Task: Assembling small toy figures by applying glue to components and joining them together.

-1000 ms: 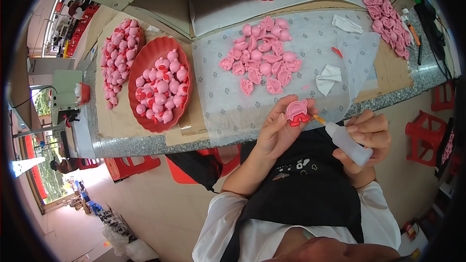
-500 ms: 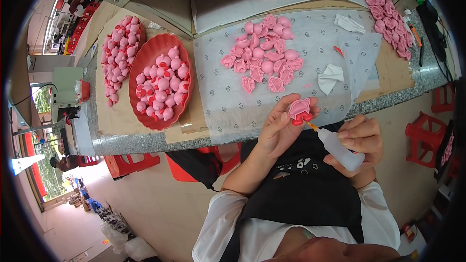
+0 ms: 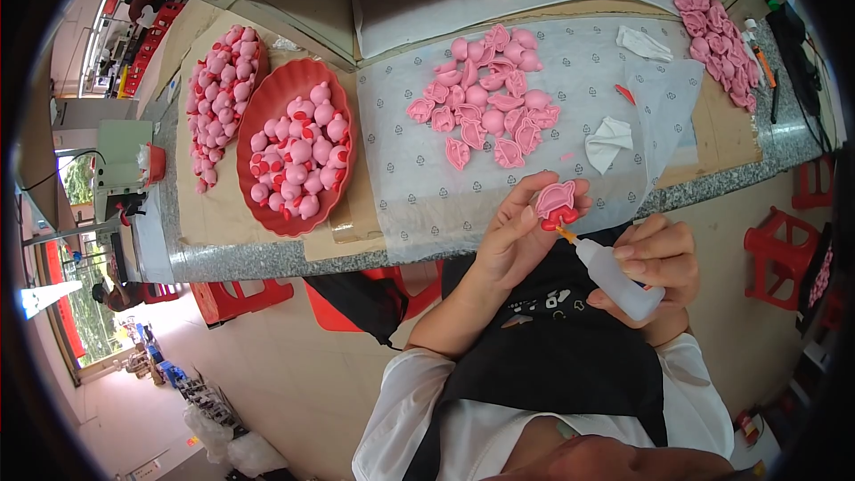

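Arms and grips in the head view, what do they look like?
The left grip and right grip are human hands without gloves. Both forearms are bare below loose white sleeves that end near the elbows. A black apron with small pale markings is worn over a white top.

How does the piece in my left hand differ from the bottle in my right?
Colour: the piece is pink and red, while the bottle is whitish with an orange tip.
Size: the piece is smaller than the bottle.
Shape: the piece is irregular with a raised rim, whereas the bottle is smooth and long, narrowing toward its tip.
Shared: each is held, the piece in your left hand, the bottle in your right hand.
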Available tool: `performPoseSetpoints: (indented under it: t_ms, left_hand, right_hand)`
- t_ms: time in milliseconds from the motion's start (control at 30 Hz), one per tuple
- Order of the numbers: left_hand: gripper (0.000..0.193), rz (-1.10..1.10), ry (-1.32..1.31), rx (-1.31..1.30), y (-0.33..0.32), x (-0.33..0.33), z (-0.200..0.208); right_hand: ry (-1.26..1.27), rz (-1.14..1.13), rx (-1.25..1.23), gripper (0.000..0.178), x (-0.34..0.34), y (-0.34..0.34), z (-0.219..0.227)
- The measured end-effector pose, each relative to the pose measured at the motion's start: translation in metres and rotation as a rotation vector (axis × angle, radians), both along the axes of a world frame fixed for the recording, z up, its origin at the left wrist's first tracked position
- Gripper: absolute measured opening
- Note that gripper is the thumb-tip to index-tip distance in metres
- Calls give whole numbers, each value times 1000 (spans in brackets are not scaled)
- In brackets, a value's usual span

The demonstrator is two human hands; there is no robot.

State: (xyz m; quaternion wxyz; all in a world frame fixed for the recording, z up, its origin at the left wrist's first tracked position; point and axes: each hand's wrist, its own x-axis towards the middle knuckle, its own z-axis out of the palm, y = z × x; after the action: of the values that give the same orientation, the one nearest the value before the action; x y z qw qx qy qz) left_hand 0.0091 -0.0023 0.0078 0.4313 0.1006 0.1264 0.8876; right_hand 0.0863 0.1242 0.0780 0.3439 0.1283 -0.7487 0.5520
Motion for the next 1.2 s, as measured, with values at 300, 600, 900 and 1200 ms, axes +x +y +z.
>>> performPoseSetpoints:
  t_ms: [300, 600, 900, 1200]
  left_hand:
    - [39, -5, 6, -1, 0, 0, -1]
    - [39, -5, -7, -17, -4, 1, 1]
    - [39, -28, -8, -8, 3, 0, 1]
    - [41, 137, -8, -47, -16, -9, -11]
  right_hand:
    - [11, -6, 2, 51, 0, 0, -1]
    - [43, -10, -8, 51, -7, -4, -5]
    - [56, -25, 15, 50, -6, 0, -1]
    - [11, -257, -373, 34, 3, 70, -9]
